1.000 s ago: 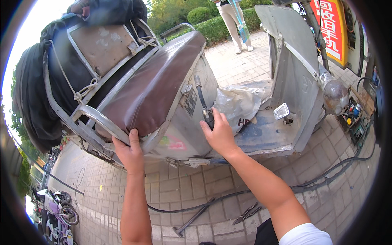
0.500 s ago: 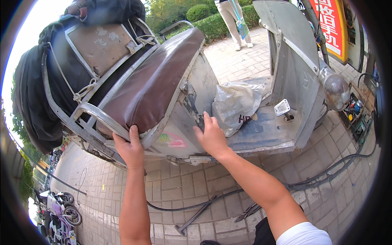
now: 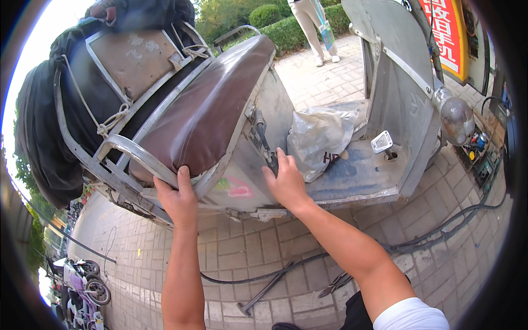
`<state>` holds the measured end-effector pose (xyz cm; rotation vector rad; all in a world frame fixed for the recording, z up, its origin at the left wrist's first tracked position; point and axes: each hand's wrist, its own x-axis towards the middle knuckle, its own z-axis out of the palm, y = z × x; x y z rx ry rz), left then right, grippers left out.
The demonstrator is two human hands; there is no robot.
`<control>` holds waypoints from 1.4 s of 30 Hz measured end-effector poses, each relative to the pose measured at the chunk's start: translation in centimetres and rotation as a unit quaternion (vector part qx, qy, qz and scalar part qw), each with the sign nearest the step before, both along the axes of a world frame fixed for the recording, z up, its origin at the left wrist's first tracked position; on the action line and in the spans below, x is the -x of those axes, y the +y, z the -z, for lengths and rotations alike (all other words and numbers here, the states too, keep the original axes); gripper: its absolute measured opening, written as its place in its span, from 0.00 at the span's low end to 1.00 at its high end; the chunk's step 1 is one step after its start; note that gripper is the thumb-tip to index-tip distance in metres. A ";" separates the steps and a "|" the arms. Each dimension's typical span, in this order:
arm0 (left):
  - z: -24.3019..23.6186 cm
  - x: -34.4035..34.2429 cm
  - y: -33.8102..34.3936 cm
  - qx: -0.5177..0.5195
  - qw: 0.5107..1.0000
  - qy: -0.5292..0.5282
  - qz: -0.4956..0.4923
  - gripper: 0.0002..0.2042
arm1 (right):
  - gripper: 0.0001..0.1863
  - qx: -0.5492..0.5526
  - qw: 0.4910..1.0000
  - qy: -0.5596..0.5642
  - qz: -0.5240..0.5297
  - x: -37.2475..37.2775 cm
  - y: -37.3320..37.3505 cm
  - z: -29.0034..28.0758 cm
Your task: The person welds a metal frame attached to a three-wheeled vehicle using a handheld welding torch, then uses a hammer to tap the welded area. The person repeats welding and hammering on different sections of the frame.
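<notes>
A grey metal three-wheeler body fills the middle, topped by a brown padded seat (image 3: 203,113). My left hand (image 3: 180,202) grips the seat's near corner, its thumb on the cover and its fingertips hidden by the frame. Beside it curves a metal armrest rail (image 3: 135,147). My right hand (image 3: 288,184) is at the panel below the seat. Its thumb and index finger close around the lower end of a black lever (image 3: 265,142). A grey-white plastic bag (image 3: 319,135) lies on the footboard just right of that hand.
On the footboard stands a metal pedal (image 3: 381,142). A black cable (image 3: 264,279), a hammer (image 3: 261,294) and pliers (image 3: 335,285) lie on the paving. Dark cloth (image 3: 38,132) drapes the rear frame. Beyond, a person (image 3: 313,27) stands near a hedge; a parts tray (image 3: 479,157) sits far right.
The view has shifted slightly. Both hands keep their places at the seat corner and the lever, with the right fingers moved very little.
</notes>
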<state>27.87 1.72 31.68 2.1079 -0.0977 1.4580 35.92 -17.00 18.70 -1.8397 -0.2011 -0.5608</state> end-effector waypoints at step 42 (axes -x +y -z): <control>1.0 0.3 0.8 -0.032 0.998 0.030 -0.054 0.28 | 0.34 -0.054 0.994 0.018 -0.093 -1.7 -2.7 1.3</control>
